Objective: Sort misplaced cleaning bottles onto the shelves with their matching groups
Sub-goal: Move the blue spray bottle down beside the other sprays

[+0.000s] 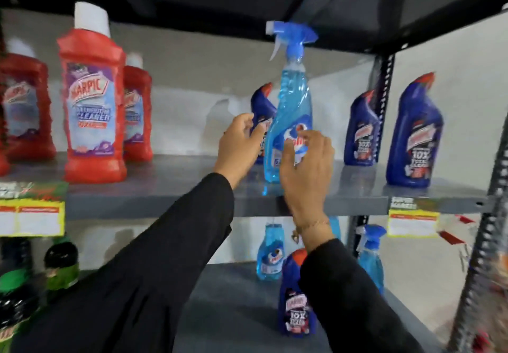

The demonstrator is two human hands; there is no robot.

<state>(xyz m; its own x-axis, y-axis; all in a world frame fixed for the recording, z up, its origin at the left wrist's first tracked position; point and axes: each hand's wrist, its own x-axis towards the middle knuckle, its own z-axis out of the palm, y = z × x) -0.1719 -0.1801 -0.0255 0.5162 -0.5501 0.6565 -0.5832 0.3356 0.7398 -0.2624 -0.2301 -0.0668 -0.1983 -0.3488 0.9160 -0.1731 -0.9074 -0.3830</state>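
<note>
A light blue spray bottle [291, 110] stands upright on the grey middle shelf [176, 187], among dark blue toilet-cleaner bottles [413, 135]. My left hand [240, 146] is just left of it, fingers spread, touching nothing that I can make out. My right hand [305, 171] hovers in front of its label with curled, parted fingers and no firm grip. Red bathroom-cleaner bottles [93, 99] fill the shelf's left side. On the lower shelf [233, 311] one dark blue bottle [295, 297] stands with light blue spray bottles [270, 253].
A black shelf board [275, 0] hangs close above the spray bottle's trigger head. A perforated upright post [382, 105] stands at the right. Yellow price tags [412, 218] hang on the shelf edge. Green-and-black bottles [60, 267] stand at the lower left.
</note>
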